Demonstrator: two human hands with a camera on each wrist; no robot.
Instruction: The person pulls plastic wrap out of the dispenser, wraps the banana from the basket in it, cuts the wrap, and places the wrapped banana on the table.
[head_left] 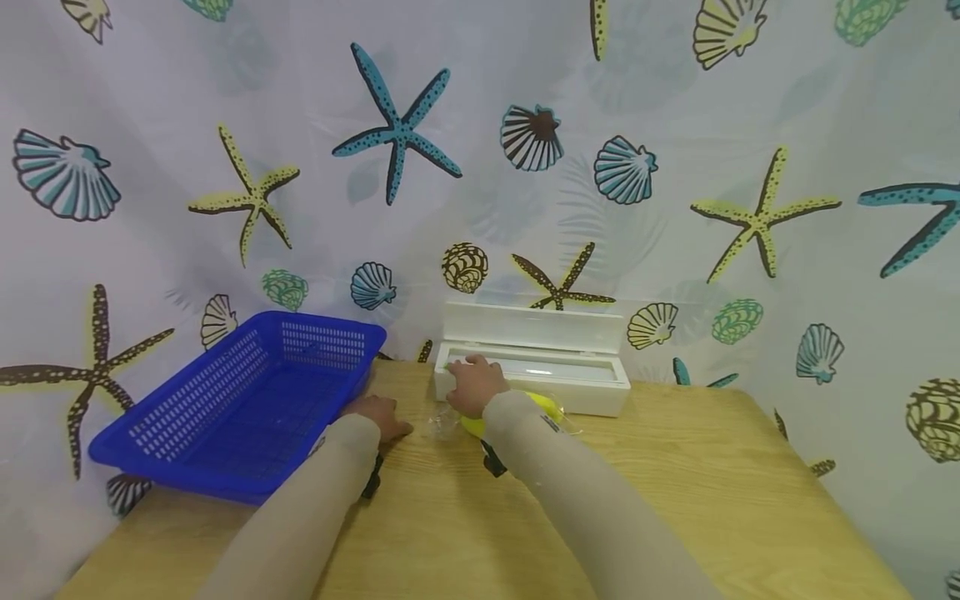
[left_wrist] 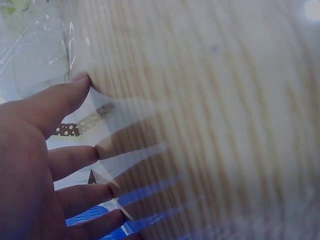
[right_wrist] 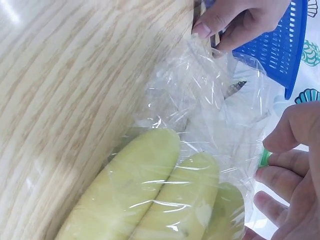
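Observation:
Several yellow bananas (right_wrist: 135, 175) lie on the table under clear cling film (right_wrist: 192, 75), which bunches up beyond their tips. Behind them stands a long white cling film box (head_left: 585, 401), its lid (head_left: 532, 325) raised. My right hand (head_left: 476, 386) reaches over the bananas to the left end of this box. Its thumb and index finger pinch a small green slider (right_wrist: 264, 158) there. Beside the blue basket, my left hand (head_left: 378, 417) rests its spread, fairly straight fingertips on the tabletop. In the right wrist view the crumpled film runs up close to the left thumb.
A blue plastic basket (head_left: 258, 417) with slotted sides sits at the left of the wooden table (head_left: 675, 500), near the left forearm. Close behind the table hangs a white curtain (head_left: 480, 217) printed with starfish and shells.

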